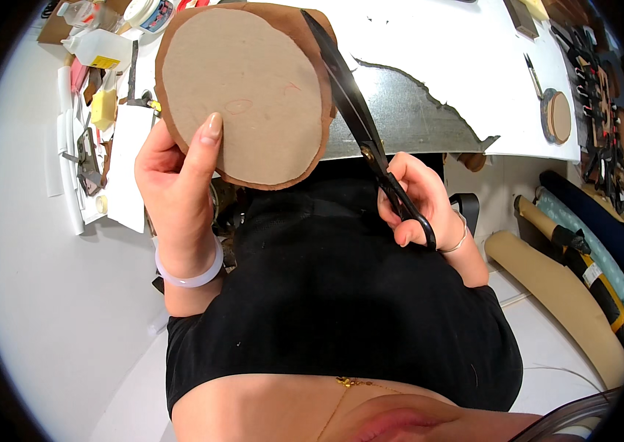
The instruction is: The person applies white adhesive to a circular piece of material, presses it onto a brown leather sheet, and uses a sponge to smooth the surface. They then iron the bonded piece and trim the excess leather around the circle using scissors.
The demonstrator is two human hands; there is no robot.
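Note:
My left hand (178, 173) grips the lower left edge of a roughly oval brown leather piece (290, 18), thumb on top and fingers behind. A smaller greyish-beige oval (245, 81) with faint reddish marks lies over the leather, leaving a brown margin around it. In my right hand (424, 193) is a pair of long black scissors (350, 92), with fingers and thumb at the handles. The scissors point up and away, their blades along the right edge of the leather. The blades look nearly together; whether leather lies between them I cannot tell.
Behind the leather is a white worktable (444, 44) with a dark grey sheet (407, 110) at its near edge. A round tan-topped piece (558, 118) and a brush (533, 75) lie right. Bottles (98, 50) crowd the far left; rolled materials (555, 295) lean at right.

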